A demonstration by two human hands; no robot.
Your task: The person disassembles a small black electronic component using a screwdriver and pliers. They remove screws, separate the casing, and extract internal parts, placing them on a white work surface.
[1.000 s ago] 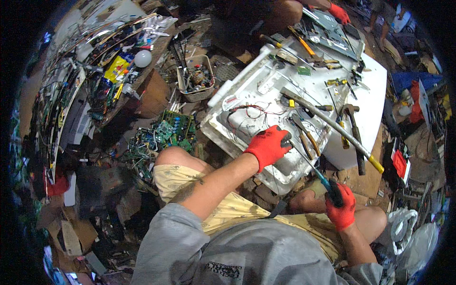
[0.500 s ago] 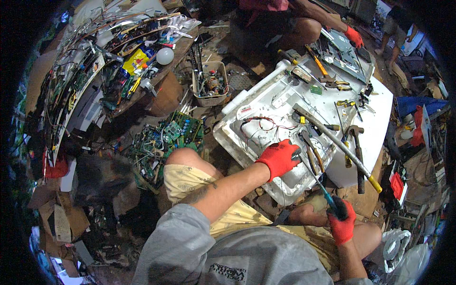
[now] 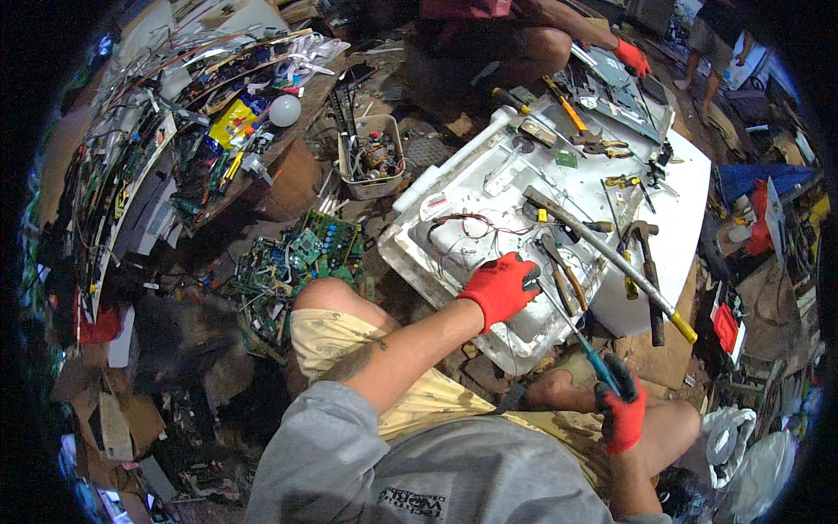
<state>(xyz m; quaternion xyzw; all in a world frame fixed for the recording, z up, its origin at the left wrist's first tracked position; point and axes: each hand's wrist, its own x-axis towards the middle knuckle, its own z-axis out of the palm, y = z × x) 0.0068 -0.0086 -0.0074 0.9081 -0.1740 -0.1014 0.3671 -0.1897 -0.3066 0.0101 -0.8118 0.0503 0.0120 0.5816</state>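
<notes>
My right hand, in a red glove with a dark palm, grips a screwdriver by its teal handle. The long metal shaft slants up and left toward my left hand. That hand, gloved in red with dark fingertips, is closed in a pinch above a white plastic panel. What it pinches is small and mostly hidden by the fingers. Just right of it lie pliers with worn handles. Thin red and black wires trail on the panel behind my left hand.
A long metal bar with a yellow end and a hammer lie to the right. Green circuit boards are heaped at left, beside a parts basket. Across the panel, another person's red-gloved hand rests near a grey metal plate.
The whole view has shifted slightly, so the scene sits a little further left. Both hands keep nearly the same pose, with the screwdriver still pointing at the left hand.
</notes>
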